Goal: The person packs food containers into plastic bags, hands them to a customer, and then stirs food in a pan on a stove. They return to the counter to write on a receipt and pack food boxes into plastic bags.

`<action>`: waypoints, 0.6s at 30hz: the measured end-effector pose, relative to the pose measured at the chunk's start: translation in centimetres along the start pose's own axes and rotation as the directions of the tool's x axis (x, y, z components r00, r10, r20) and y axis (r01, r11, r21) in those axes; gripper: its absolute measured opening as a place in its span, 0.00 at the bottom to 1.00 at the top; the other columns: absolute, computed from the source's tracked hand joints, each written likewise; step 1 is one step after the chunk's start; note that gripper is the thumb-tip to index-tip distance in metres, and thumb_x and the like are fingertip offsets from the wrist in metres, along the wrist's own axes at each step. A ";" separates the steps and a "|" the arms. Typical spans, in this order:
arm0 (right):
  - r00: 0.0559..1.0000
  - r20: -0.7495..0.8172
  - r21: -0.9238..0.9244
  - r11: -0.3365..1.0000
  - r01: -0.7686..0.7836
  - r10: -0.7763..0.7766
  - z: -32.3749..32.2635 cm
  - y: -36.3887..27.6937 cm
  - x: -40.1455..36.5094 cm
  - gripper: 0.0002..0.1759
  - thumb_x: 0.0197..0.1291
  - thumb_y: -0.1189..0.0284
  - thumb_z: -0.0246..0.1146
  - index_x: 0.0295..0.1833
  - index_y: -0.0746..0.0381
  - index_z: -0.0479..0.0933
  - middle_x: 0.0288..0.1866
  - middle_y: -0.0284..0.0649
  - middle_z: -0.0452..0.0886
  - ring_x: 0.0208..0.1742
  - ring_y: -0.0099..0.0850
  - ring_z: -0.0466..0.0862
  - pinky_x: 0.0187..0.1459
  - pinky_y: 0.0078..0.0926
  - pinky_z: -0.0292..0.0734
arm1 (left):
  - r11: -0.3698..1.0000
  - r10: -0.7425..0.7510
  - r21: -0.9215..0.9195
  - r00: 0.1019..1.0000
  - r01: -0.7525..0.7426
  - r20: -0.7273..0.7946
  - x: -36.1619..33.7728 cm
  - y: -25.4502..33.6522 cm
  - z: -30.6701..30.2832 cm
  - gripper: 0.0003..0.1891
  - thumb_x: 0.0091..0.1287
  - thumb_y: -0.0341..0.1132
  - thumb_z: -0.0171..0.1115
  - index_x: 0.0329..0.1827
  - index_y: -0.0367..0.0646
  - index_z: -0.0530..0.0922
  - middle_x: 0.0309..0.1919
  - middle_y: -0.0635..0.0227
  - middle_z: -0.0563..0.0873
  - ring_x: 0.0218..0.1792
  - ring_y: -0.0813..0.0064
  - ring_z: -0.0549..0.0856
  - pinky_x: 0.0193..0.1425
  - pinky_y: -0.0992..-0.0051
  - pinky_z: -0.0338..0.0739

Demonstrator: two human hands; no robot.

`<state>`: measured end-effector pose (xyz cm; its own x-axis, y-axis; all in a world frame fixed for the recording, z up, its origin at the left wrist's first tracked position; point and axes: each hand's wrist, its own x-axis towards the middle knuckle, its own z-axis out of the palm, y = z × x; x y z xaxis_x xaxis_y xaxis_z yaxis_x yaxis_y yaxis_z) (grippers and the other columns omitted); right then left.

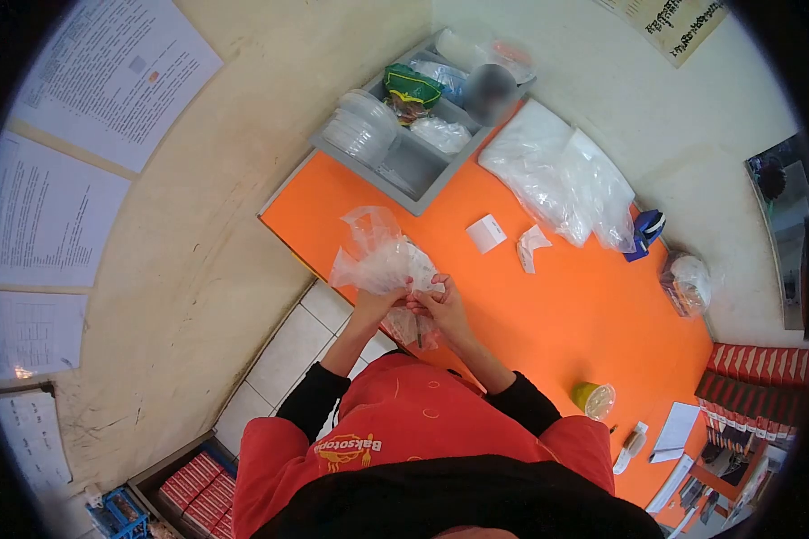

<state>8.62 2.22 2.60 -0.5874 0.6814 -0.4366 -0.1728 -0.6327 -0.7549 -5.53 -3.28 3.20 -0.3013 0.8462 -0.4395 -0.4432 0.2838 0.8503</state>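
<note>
Plastic bag (382, 262) gripped by left hand (377, 304), right hand (442, 307) over counter (557, 310) edge.

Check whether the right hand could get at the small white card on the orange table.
Probably yes, once freed: the right hand shares a grip on the clear plastic bag with the left hand, but only bare orange table lies between it and the white card.
</note>
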 end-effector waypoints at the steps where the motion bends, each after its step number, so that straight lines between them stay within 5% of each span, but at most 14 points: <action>1: 1.000 -0.007 0.014 1.000 0.013 -0.013 0.0 0.0 0.0 0.15 0.60 0.76 0.57 0.46 0.59 0.58 0.35 0.43 0.80 0.35 0.27 0.81 0.38 0.21 0.78 | 1.000 0.009 0.021 1.000 -0.010 0.014 0.4 -0.9 -0.4 0.18 0.54 0.24 0.62 0.48 0.36 0.72 0.41 0.63 0.80 0.38 0.73 0.82 0.41 0.75 0.80; 5: 0.998 -0.042 0.004 0.998 0.055 -0.054 -1.2 0.0 -0.5 0.08 0.62 0.74 0.55 0.45 0.61 0.64 0.38 0.40 0.80 0.35 0.26 0.81 0.39 0.20 0.78 | 0.877 0.323 0.325 0.935 -0.354 0.148 0.8 -1.7 1.3 0.16 0.57 0.28 0.61 0.48 0.37 0.72 0.41 0.63 0.80 0.39 0.73 0.81 0.41 0.77 0.78; 8: 0.983 -0.125 -0.041 0.991 0.131 -0.135 -3.3 -0.9 -2.4 0.06 0.63 0.73 0.54 0.44 0.62 0.69 0.38 0.37 0.79 0.35 0.25 0.80 0.38 0.19 0.78 | 0.978 0.127 0.146 0.983 -0.146 0.133 1.1 -4.5 3.4 0.16 0.60 0.34 0.60 0.49 0.37 0.72 0.42 0.64 0.79 0.42 0.73 0.79 0.44 0.76 0.76; 10: 0.961 -0.227 -0.121 0.984 0.131 -0.156 -4.5 -2.1 -3.7 0.07 0.63 0.73 0.54 0.45 0.61 0.69 0.36 0.36 0.78 0.33 0.22 0.79 0.34 0.17 0.76 | 0.975 -0.203 -0.024 0.928 0.221 0.311 1.5 -5.0 4.5 0.18 0.60 0.38 0.60 0.49 0.37 0.72 0.43 0.65 0.79 0.44 0.74 0.78 0.46 0.76 0.74; 12: 0.926 -0.313 -0.188 0.969 0.160 -0.213 -5.5 -2.5 -4.6 0.06 0.63 0.73 0.54 0.44 0.60 0.70 0.34 0.34 0.77 0.30 0.20 0.77 0.30 0.16 0.73 | 0.940 -0.341 0.119 0.872 0.320 0.352 1.3 -3.0 6.8 0.20 0.61 0.41 0.60 0.50 0.37 0.72 0.44 0.66 0.79 0.44 0.75 0.77 0.46 0.75 0.73; 14: 0.877 -0.374 -0.250 0.944 0.217 -0.301 -6.4 -2.2 -5.2 0.05 0.63 0.72 0.54 0.43 0.60 0.70 0.31 0.32 0.76 0.27 0.19 0.75 0.26 0.15 0.69 | 0.864 -0.274 0.487 0.932 0.130 0.238 0.0 -0.6 9.6 0.22 0.61 0.44 0.59 0.51 0.37 0.70 0.44 0.67 0.78 0.44 0.76 0.77 0.45 0.74 0.73; 16: 0.812 -0.460 -0.241 0.930 0.276 -0.360 -6.9 -0.9 -5.0 0.05 0.63 0.71 0.54 0.42 0.60 0.70 0.30 0.31 0.75 0.25 0.17 0.73 0.24 0.14 0.66 | 0.891 0.083 0.392 0.932 -0.227 0.351 2.1 -4.7 9.0 0.19 0.59 0.40 0.60 0.48 0.38 0.70 0.39 0.67 0.76 0.41 0.75 0.75 0.44 0.74 0.72; 18: 0.790 -0.487 -0.204 0.927 0.313 -0.374 -7.3 -0.8 -5.1 0.04 0.63 0.72 0.53 0.41 0.60 0.71 0.29 0.30 0.74 0.23 0.18 0.72 0.24 0.15 0.65 | 0.744 0.412 0.404 0.841 -0.533 0.350 2.1 -2.9 9.3 0.16 0.56 0.34 0.63 0.46 0.39 0.72 0.35 0.68 0.73 0.39 0.76 0.73 0.44 0.76 0.70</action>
<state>17.53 1.93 1.81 -0.0145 0.9536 -0.3006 -0.1830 -0.2981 -0.9368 3.00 1.87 2.52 -0.1410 0.9866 0.0821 0.1724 -0.0572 0.9834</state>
